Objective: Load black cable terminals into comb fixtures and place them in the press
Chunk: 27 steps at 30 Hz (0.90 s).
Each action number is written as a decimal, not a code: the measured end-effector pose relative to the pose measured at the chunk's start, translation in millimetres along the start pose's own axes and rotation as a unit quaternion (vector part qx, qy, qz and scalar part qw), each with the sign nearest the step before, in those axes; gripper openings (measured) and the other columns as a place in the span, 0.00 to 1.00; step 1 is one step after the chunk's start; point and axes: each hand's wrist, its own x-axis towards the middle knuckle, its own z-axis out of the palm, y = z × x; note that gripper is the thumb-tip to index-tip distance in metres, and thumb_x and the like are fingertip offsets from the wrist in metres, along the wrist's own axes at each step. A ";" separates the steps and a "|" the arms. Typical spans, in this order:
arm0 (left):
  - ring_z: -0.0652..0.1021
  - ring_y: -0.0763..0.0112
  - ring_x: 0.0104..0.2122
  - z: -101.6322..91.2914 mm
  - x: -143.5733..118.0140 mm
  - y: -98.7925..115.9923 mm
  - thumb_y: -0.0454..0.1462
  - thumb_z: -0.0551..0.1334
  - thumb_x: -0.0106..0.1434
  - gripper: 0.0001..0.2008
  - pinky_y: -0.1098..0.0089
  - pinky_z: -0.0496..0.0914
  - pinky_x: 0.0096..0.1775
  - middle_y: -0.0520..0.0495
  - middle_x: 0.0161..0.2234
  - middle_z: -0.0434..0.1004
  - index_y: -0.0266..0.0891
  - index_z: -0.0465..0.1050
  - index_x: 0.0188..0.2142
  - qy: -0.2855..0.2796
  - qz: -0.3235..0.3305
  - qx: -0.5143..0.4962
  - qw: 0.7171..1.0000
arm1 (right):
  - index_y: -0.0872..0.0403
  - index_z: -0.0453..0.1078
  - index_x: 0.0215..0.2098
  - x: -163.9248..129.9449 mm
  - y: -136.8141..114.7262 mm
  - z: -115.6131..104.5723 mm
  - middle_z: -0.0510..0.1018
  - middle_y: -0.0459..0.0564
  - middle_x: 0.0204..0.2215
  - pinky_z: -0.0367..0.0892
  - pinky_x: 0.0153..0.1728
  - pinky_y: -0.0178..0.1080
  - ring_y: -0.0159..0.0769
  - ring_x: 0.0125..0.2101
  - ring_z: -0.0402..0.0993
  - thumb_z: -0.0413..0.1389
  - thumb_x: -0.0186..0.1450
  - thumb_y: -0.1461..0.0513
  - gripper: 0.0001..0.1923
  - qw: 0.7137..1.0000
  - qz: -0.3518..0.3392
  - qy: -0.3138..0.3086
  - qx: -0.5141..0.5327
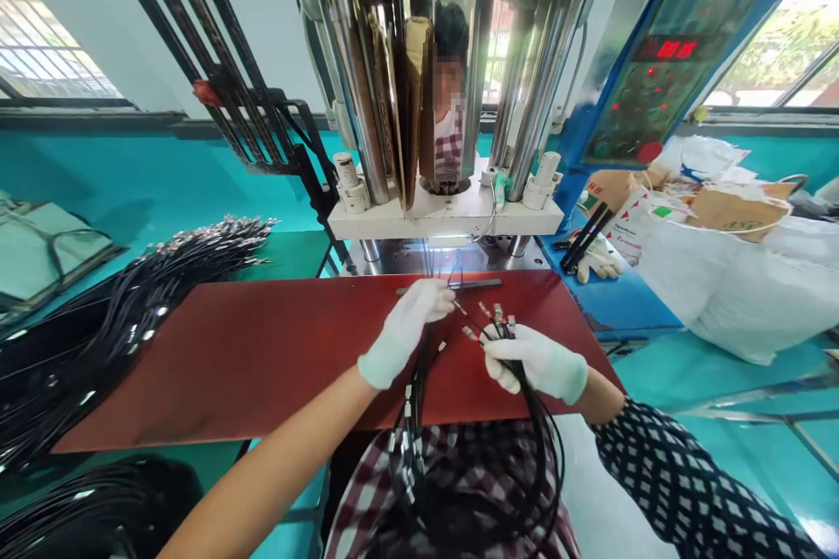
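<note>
Gloved left hand point(407, 327) pinches one cable end by the press point(446, 218); right hand point(537, 360) grips the cable bundle point(524, 419) beside it; loose ends could tangle or slip.

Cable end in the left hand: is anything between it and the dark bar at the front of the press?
Nothing visible. The left hand pinches a cable end just short of the bar, with only bare red board between them. The right hand grips the other cables, lower and to the right, clear of that gap.
</note>
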 end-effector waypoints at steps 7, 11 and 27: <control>0.78 0.55 0.50 6.1 26.6 -25.8 0.60 0.50 0.66 0.34 0.57 0.69 0.54 0.34 0.51 0.78 0.34 0.74 0.52 -0.174 -0.063 -0.050 0.981 | 0.59 0.68 0.38 25.9 -1.4 22.9 0.80 0.53 0.28 0.75 0.26 0.33 0.33 0.25 0.78 0.67 0.52 0.54 0.22 0.999 0.041 0.002 -0.020; 0.78 0.57 0.48 -32.8 41.7 -16.8 0.51 0.43 0.71 0.28 0.57 0.71 0.50 0.36 0.49 0.77 0.35 0.72 0.51 -0.049 0.051 0.241 0.968 | 0.61 0.70 0.37 25.0 -1.2 18.0 0.78 0.49 0.22 0.66 0.18 0.28 0.26 0.18 0.71 0.62 0.57 0.56 0.17 0.995 0.017 0.032 -0.094; 0.74 0.53 0.45 -100.8 26.6 -24.3 0.44 0.57 0.67 0.16 0.58 0.68 0.46 0.40 0.45 0.74 0.38 0.73 0.47 -0.040 0.045 0.697 0.715 | 0.60 0.70 0.37 26.2 5.9 22.2 0.71 0.43 0.14 0.48 0.13 0.28 0.22 0.11 0.54 0.57 0.61 0.50 0.20 0.995 0.026 0.000 -0.095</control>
